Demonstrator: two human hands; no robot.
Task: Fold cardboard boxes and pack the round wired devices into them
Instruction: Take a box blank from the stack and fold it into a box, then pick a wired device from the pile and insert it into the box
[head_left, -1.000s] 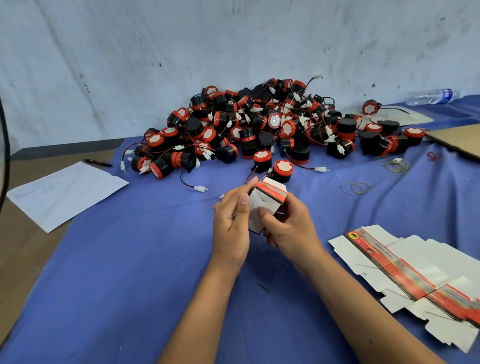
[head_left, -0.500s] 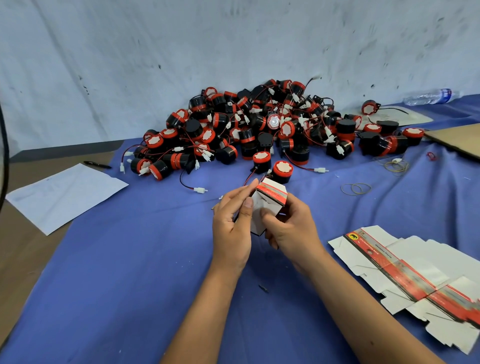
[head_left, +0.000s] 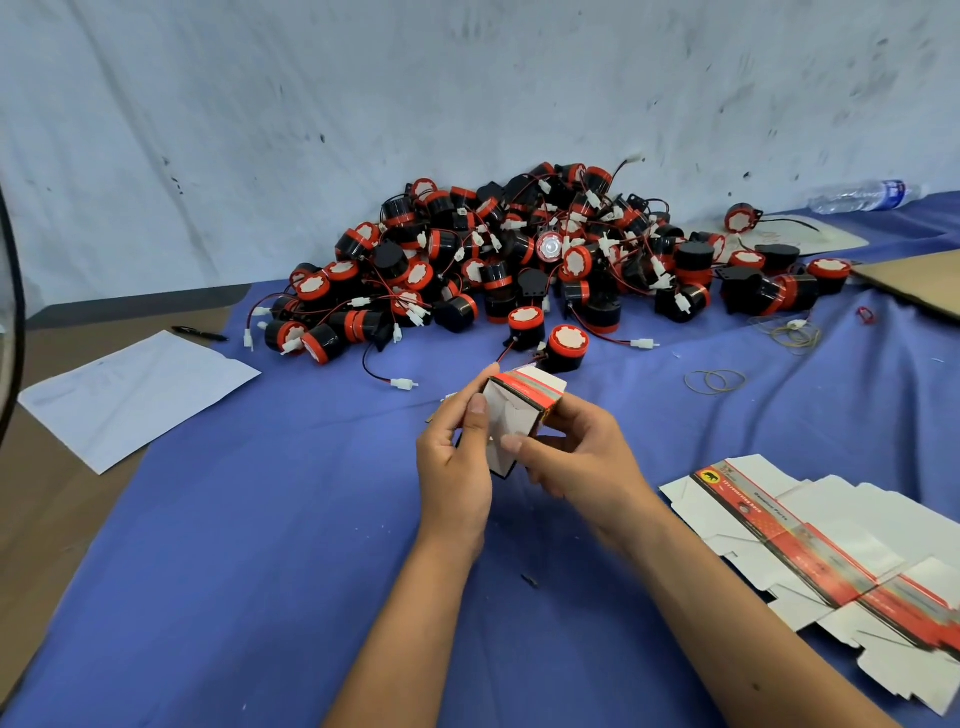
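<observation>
Blue-clothed table (head_left: 260, 545): device pile (head_left: 545, 260), flat boxes (head_left: 831, 545), paper (head_left: 135, 389).

ahead: device pile (head_left: 545, 265) blocks | right: flat boxes (head_left: 831, 545)

bare forearms, no sleeves, left hand (head_left: 457, 467), right hand (head_left: 582, 462)

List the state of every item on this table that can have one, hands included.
Small white cardboard box with red stripe: partly folded, held off the cloth by both hands.
Left hand: grips the box.
Right hand: grips the box.
Flat unfolded white-and-red box blanks: lying flat, overlapping.
Black-and-red round wired devices: heaped, unpacked.
Clear plastic bottle: lying on its side.
</observation>
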